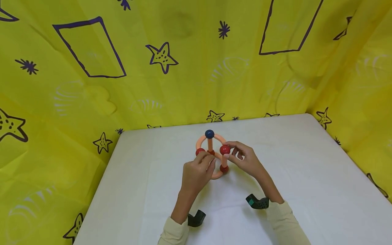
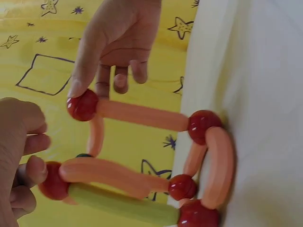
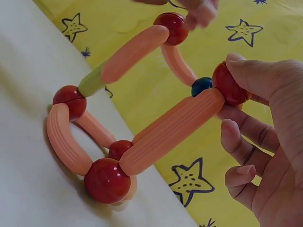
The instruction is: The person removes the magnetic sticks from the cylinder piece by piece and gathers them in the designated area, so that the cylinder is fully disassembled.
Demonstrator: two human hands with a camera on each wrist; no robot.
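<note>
A frame of orange curved and straight rods joined by red balls, with a dark blue ball [image 1: 209, 133] at the top back, stands on the white table. My right hand [image 1: 246, 158] pinches the upper right red ball [image 3: 230, 84] between thumb and index finger; the ball tops a straight orange rod [image 3: 173, 135]. Beside the upper left red ball [image 2: 53, 181] is my left hand [image 1: 197, 172], its fingers loosely bent and the thumb apart from the ball. From that ball a curved orange rod [image 2: 102, 172] hangs in front of a green rod [image 2: 123, 203].
Behind the white table [image 1: 128, 190] hangs a yellow cloth [image 1: 190, 92] printed with dark stars and outlines. A dark wrist device [image 1: 196, 218] sits on the left forearm, and another dark device [image 1: 257, 202] on the right.
</note>
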